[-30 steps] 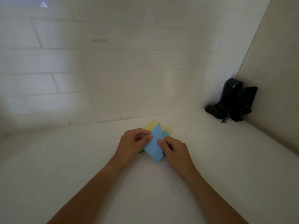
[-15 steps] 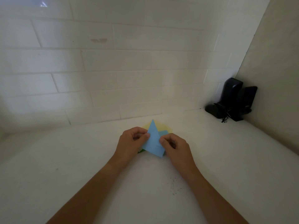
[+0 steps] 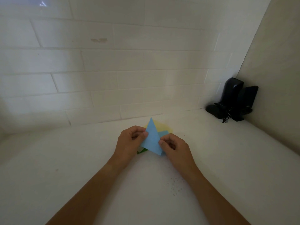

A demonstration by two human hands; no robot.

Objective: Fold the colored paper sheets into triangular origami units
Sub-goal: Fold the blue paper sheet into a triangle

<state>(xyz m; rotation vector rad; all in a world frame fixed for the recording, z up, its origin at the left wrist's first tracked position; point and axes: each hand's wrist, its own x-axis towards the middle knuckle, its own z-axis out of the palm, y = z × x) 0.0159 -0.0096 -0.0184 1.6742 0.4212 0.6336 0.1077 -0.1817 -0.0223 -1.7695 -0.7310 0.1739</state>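
A blue paper [image 3: 151, 138], folded into a long pointed shape, stands with its tip pointing away from me. My left hand [image 3: 130, 141] pinches its left edge with thumb and curled fingers. My right hand [image 3: 174, 147] pinches its right edge the same way. Under it lies a yellow sheet [image 3: 162, 127], and a second blue piece [image 3: 164, 133] shows just behind my right hand. A corner of green paper [image 3: 142, 151] pokes out below my left hand.
The white counter [image 3: 81, 159] meets a white tiled wall behind the papers. Black devices [image 3: 235, 101] with a cord stand in the far right corner. Small specks [image 3: 176, 187] lie on the counter near my right forearm.
The blue paper has turned, so its tip points further up and away. Both hands shifted slightly away from me while keeping their pinch on it.
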